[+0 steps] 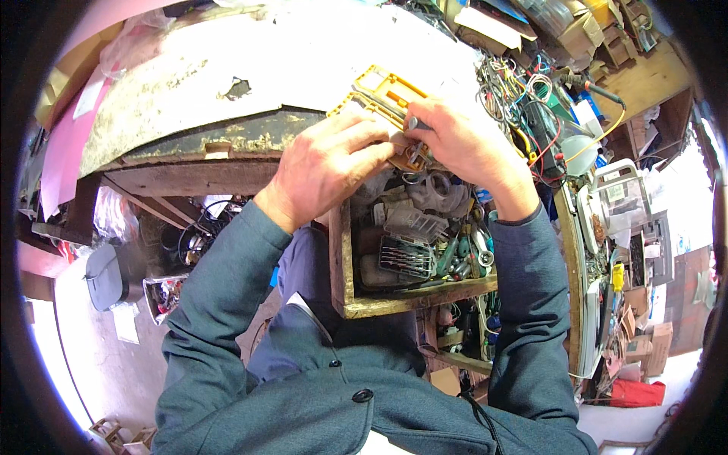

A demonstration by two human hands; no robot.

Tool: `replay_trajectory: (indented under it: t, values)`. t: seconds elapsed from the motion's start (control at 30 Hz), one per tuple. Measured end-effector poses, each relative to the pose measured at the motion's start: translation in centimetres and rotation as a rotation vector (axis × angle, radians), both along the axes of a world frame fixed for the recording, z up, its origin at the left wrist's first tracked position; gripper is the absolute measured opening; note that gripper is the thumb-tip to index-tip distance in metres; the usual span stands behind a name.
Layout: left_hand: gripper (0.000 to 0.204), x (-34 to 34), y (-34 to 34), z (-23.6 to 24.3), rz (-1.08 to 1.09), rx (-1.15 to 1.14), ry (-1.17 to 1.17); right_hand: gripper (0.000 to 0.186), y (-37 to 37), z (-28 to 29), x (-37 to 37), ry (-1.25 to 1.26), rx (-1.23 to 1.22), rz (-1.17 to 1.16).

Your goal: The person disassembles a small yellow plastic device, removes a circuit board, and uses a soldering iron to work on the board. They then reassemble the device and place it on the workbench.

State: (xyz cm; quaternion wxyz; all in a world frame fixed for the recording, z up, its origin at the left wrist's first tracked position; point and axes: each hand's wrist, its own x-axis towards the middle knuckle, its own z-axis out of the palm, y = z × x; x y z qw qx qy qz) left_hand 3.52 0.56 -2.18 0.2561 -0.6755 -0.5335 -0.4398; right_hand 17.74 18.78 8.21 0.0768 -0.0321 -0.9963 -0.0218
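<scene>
An opened yellow plastic case (394, 89) with slotted compartments lies tilted at the bench's front edge, just beyond my hands. My left hand (322, 161) is closed, its fingers curled at the case's near side; the fingertips are partly hidden. My right hand (464, 144) pinches a small grey round-ended piece (412, 123) between thumb and forefinger, against the case's right part. What the rest of that piece is, I cannot make out. Below both hands, a wooden drawer (417, 300) stands pulled out, full of tools and small parts.
Inside the drawer lie a clear box of thin bits (407, 258) and a ring spanner (482, 249). Tangled wires (504, 87) and a soldering iron (599, 92) crowd the bench on the right. A clear plastic bin (622, 197) stands further right; a dark grey bin (106, 279) is at floor level left.
</scene>
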Motion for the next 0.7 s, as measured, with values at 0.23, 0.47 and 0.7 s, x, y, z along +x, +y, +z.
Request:
replay_trajectory:
  t: [0.23,0.47,0.7]
  values:
    - [0.026,0.0,0.1,-0.1,0.006,0.001,0.006,0.014,-0.3,0.0,0.0,-0.015,-0.016,-0.024]
    - [0.024,-0.1,0.2,-0.2,0.007,-0.011,0.007,0.014,0.5,0.2,0.0,0.006,-0.100,-0.047]
    - [0.026,0.1,0.2,-0.1,-0.008,-0.017,-0.021,0.014,1.5,-0.3,-0.2,-0.009,-0.381,-0.135]
